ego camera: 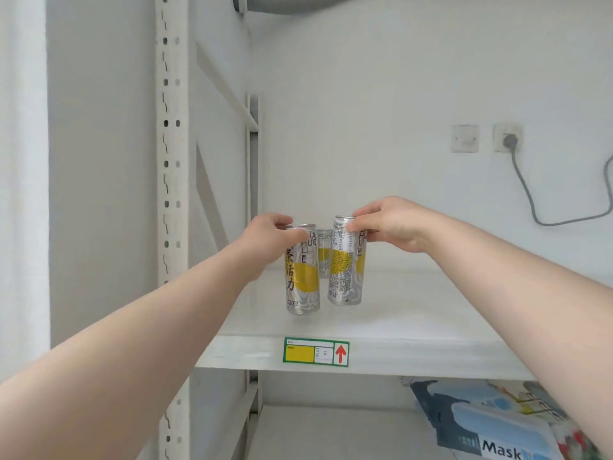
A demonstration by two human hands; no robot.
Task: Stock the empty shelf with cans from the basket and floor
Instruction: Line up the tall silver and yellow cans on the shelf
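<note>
At the far left stands the white slotted upright (172,194) of the rack, and the left hand (270,239) reaches past it, gripping the rim of the left can (302,277) from above with thumb and fingers closed on the top. That can hangs upright just over, or barely touching, the white shelf (414,353) near its front left; contact cannot be told for sure. Between the 2 held cans, further back, a third can (324,254) already stands on the shelf. To its right the right hand (388,225) pinches the top of the right can (346,260) in the same way, that can tilted slightly and seemingly just off the surface.

To set them well, each can should likely come down flat on its base, level, close beside the standing one without knocking it, and be released only once it sits steady; the tilted right can probably needs straightening first.

The left can's label reads "HUO LI" in Latin letters beside large Chinese characters on a yellow patch; the right can shows a printed table and barcode, too small to read. On the shelf's front edge is a green-bordered tag (315,351) with a yellow field and a red up arrow. Below right, a blue box (491,429) reads "Mask".
</note>
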